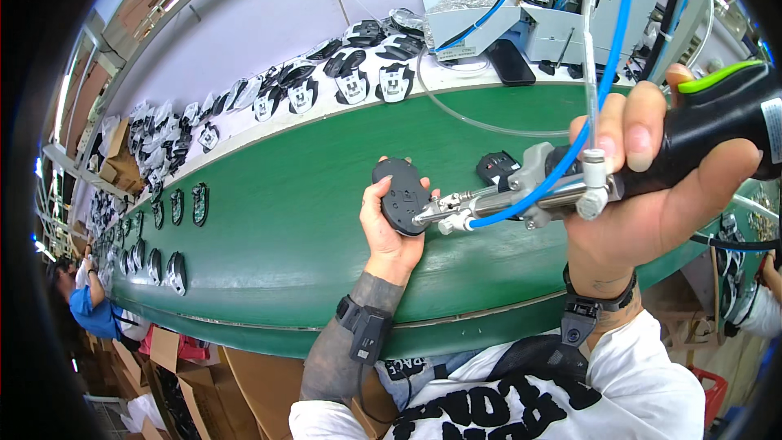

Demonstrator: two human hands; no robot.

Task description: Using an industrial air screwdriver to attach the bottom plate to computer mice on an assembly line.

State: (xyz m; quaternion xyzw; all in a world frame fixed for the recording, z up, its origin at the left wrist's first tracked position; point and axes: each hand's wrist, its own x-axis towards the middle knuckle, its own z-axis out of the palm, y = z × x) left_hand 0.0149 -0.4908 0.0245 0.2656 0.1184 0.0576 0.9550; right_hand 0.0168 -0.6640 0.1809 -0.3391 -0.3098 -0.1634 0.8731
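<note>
Workshop interior: a green table [277, 195] curves across the view, backed by a white ledge [436, 76] and a pale wall [269, 0]. Centre: a dark, oval, mouse-shaped housing [399, 191] is held above the table by the left hand [391, 250], the thumb along one side and fingertips showing at the other; its flat face is turned upward. Right: the right hand [627, 220] is wrapped around a black-bodied power tool [700, 126] with a bright green lever [725, 77]. The tool's slender metal nose points left, and its tip appears to meet the lower end of the housing; the exact contact is too small to tell. A blue tube [621, 33] descends in front of the tool and joins its nose. Just behind the nose lies a second black device [495, 167], partly hidden. Left on the table: a row of elongated parts with green boards [199, 204], and nearer the front edge a row of dark shells [176, 270]. On the ledge: black-and-white shells [352, 85], a dark phone [511, 63] and a grey machine [570, 33]. Far left: a co-worker in blue [94, 310]. Below the table: cardboard boxes [261, 383].
</note>
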